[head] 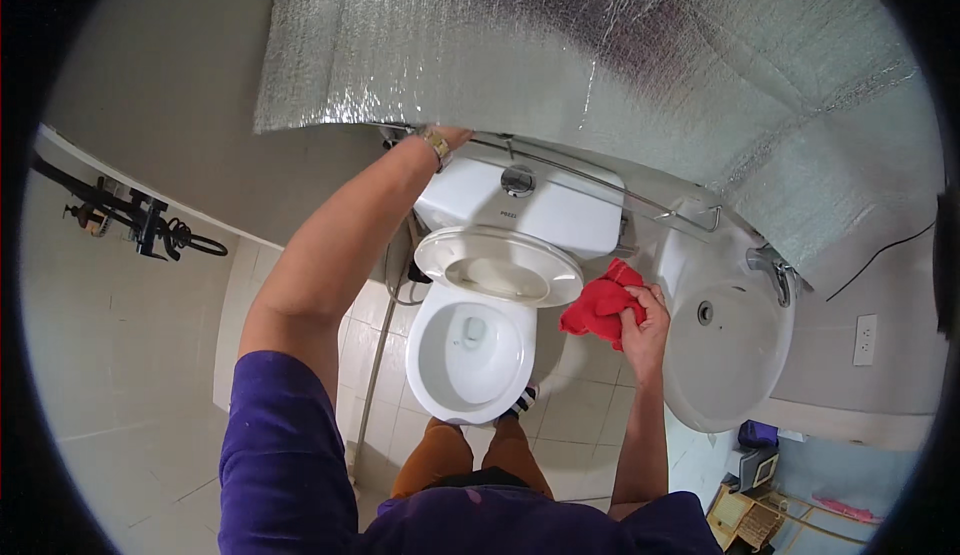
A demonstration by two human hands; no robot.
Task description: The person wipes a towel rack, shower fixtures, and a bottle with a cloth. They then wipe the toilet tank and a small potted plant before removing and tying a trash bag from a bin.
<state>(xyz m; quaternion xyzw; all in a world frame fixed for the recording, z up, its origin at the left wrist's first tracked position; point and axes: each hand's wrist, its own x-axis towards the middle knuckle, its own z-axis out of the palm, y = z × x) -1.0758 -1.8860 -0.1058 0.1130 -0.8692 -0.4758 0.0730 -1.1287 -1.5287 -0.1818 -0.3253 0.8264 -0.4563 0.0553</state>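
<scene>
My right hand (pixel 645 330) grips a crumpled red cloth (pixel 606 306) between the toilet and the washbasin. My left hand (pixel 454 135), with a metal-band watch on its wrist, reaches over the toilet's cistern (pixel 480 199). Its fingers go out of sight at the lower edge of a silver foil sheet (pixel 450 52), so what they touch is hidden. On the cistern top sits a round chrome flush button (pixel 517 180). The toilet seat (pixel 559 285) is raised, baring the white bowl (pixel 427 360) with water at its bottom.
A metal rail (pixel 585 176) runs above the cistern. At right are the washbasin (pixel 727 375), its chrome tap (pixel 772 270) and a wall socket (pixel 865 340). A black shower fixture (pixel 142 217) is at left. Shelves with boxes (pixel 750 510) stand at lower right.
</scene>
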